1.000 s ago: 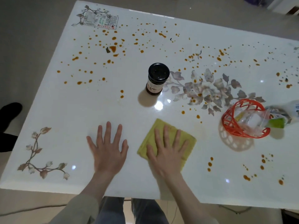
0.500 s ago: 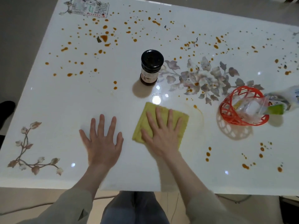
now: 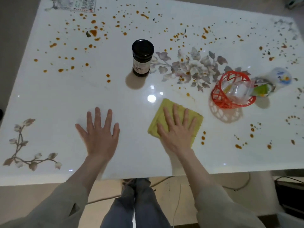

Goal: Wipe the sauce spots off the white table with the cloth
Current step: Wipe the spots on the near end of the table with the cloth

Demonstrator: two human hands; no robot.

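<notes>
Near the front edge of the white table (image 3: 49, 99), the right hand (image 3: 178, 134) lies flat with fingers spread on the folded yellow cloth (image 3: 166, 112). The left hand (image 3: 99, 134) rests flat, fingers wide, on bare tabletop, holding nothing. Orange sauce spots (image 3: 203, 138) dot the surface just right of the cloth and across the far half.

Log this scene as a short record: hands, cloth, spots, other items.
left hand: flat on the table, fingers spread, empty
right hand: flat on the cloth, pressing it down
cloth: yellow, folded, near front edge
spots: orange, thick across the far half, a few right of the cloth
jar: dark, upright, lid on
basket: red, tipped, holds packets
</notes>
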